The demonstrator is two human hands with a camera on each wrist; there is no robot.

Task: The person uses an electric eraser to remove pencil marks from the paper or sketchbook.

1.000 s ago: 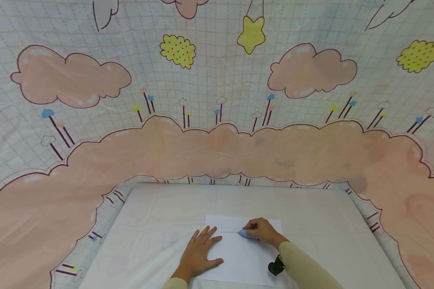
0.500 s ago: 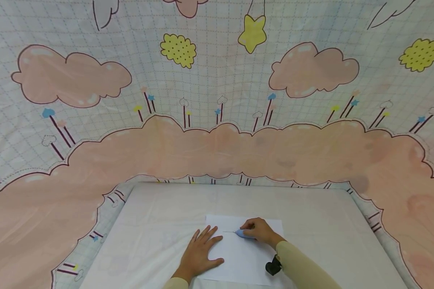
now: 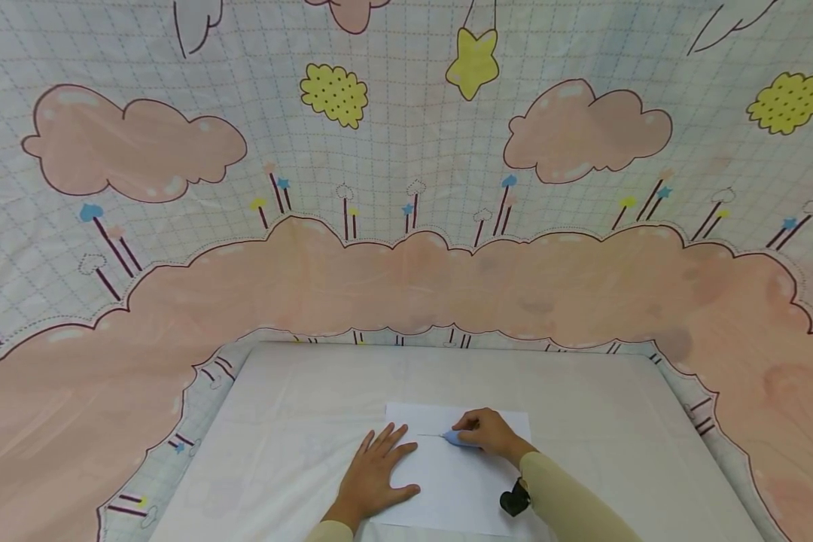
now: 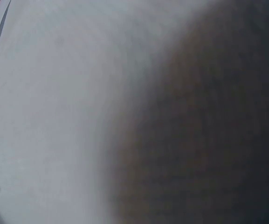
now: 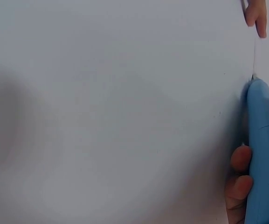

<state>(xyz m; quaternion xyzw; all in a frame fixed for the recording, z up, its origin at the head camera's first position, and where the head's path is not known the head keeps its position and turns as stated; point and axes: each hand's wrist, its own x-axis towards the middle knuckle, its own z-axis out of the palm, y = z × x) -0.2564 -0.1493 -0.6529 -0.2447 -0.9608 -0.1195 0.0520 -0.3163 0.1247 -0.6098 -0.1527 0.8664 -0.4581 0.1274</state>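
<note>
A white sheet of paper point(image 3: 447, 497) lies on the table. My left hand point(image 3: 371, 478) rests on its left side, palm down, fingers spread. My right hand point(image 3: 491, 435) grips a thick blue pen-shaped tool with a rounded body and small tip point(image 3: 459, 439). That tip meets the paper at the right end of a thin dark line point(image 3: 428, 435). In the right wrist view, curled fingers point(image 5: 240, 172) press the side of the blue tool point(image 5: 264, 154), and left fingertips point(image 5: 258, 18) show beyond its tip. Its exact kind is unclear. A blurred dark shape covers much of the left wrist view.
A pale cloth covers the table point(image 3: 298, 399). Behind and around it hangs a curtain printed with clouds and stars point(image 3: 406, 286). A black heart-shaped piece point(image 3: 515, 498) sits at the right wrist. A few tiny specks mark the paper.
The right hand and blue tool have shifted slightly left along the line, then a touch back right. The left hand stays in place on the paper.
</note>
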